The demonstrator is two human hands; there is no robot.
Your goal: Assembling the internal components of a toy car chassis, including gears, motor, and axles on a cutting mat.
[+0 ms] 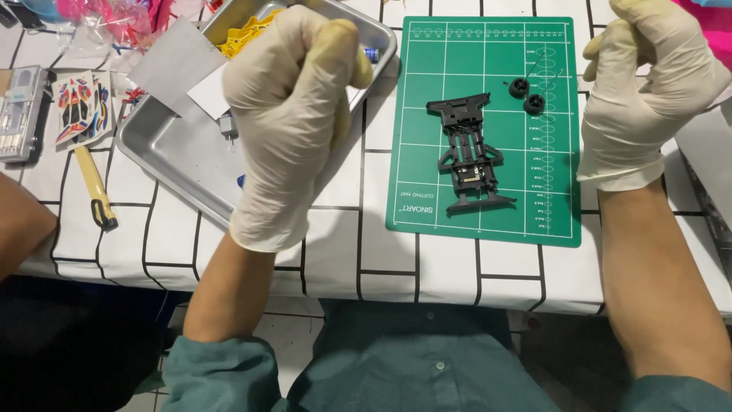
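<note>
Both my hands wear cream latex gloves and are raised above the table as closed fists. My left hand [293, 114] hovers over the right part of a metal tray [160, 164], with nothing visible in it. My right hand [648, 91] is up at the right edge of a green cutting mat [427, 206], also with nothing seen inside. A black toy car chassis [469, 152] lies flat in the middle of the mat between my hands. Two small black wheels [528, 95] sit just beyond it, near my right hand.
The tray holds yellow plastic parts [240, 38], a grey sheet [171, 61] and a small metal motor [227, 126]. Left of it lie a colourful sticker sheet [80, 107], a yellow-handled tool [95, 187] and a clear box [19, 114]. Another person's arm [19, 221] is at the left edge.
</note>
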